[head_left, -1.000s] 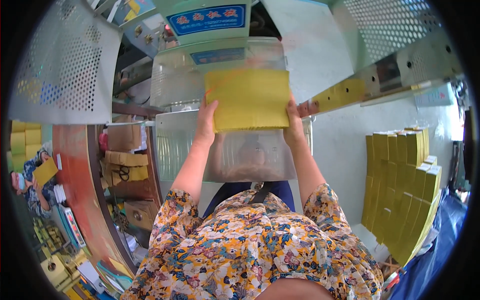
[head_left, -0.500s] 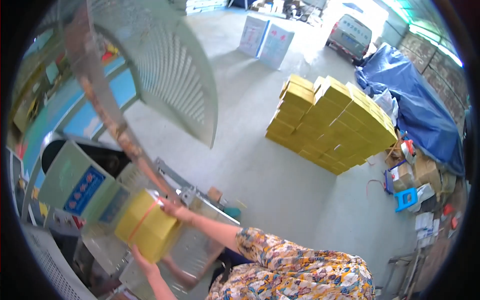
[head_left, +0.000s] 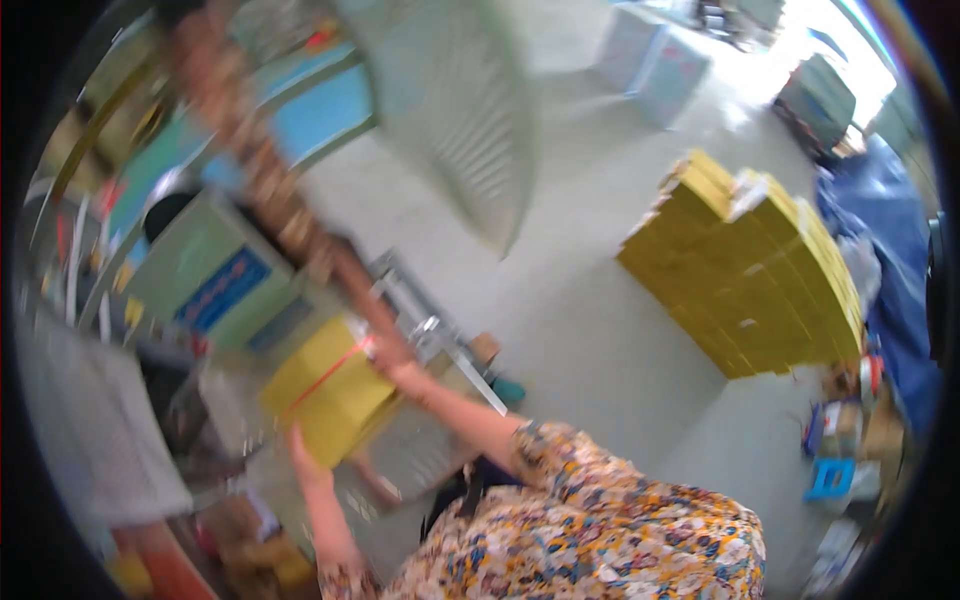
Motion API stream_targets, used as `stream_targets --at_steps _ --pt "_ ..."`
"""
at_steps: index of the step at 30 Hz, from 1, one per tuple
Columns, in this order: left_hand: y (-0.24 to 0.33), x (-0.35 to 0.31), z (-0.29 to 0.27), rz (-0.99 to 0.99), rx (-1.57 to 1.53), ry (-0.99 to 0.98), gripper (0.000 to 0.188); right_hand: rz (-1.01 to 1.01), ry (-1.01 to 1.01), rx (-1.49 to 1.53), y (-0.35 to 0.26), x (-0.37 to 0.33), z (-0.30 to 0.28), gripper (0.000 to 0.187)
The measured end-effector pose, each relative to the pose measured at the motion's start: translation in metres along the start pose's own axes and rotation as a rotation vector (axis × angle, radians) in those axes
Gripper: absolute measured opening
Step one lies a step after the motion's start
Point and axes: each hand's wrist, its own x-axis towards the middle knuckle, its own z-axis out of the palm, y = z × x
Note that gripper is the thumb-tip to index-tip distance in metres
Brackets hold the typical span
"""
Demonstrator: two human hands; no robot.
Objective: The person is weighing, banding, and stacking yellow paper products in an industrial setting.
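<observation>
A yellow carton [head_left: 335, 385] with a red strap [head_left: 325, 378] across its top lies on a metal-topped machine [head_left: 455, 360] that looks like a strapping machine. My left hand [head_left: 308, 462] presses against the near side of the carton, its thumb along the edge by the strap. At the far right edge, next to the strap's other end, my right hand [head_left: 392, 358] grips the carton; motion blur hides its exact finger positions. Between them the two hands hold the carton. A pale green panel with a blue label [head_left: 220, 290] stands just behind the carton.
A large stack of yellow cartons [head_left: 745, 275] stands on the floor at right. A pale green slotted chair back [head_left: 455, 110] rises at upper middle. Blue tarpaulin [head_left: 885, 260], a blue stool [head_left: 830, 480] and a parked van [head_left: 815, 100] lie farther right; white panels [head_left: 655, 65] stand behind.
The view has swung, so the scene sits farther right and is blurred. Both hands stay on the carton, and the strap still lies across it.
</observation>
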Motion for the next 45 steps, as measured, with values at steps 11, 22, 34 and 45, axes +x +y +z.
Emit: stream_targets --at_steps 11,22,34,45 --pt "-0.027 -0.104 -0.043 0.171 0.188 0.392 0.047 -0.251 -0.037 0.599 0.006 -0.145 0.035 0.062" --pt "0.014 -0.108 -0.063 0.177 0.139 0.115 0.026 -0.028 0.284 0.517 -0.008 -0.159 0.015 0.024" --pt "0.008 -0.095 -0.068 0.115 0.046 0.026 0.021 -0.042 0.372 0.822 -0.007 -0.144 0.050 0.022" --pt "0.012 -0.088 -0.073 0.187 0.208 -0.007 0.024 -0.043 0.374 0.813 -0.014 -0.146 0.051 0.022"
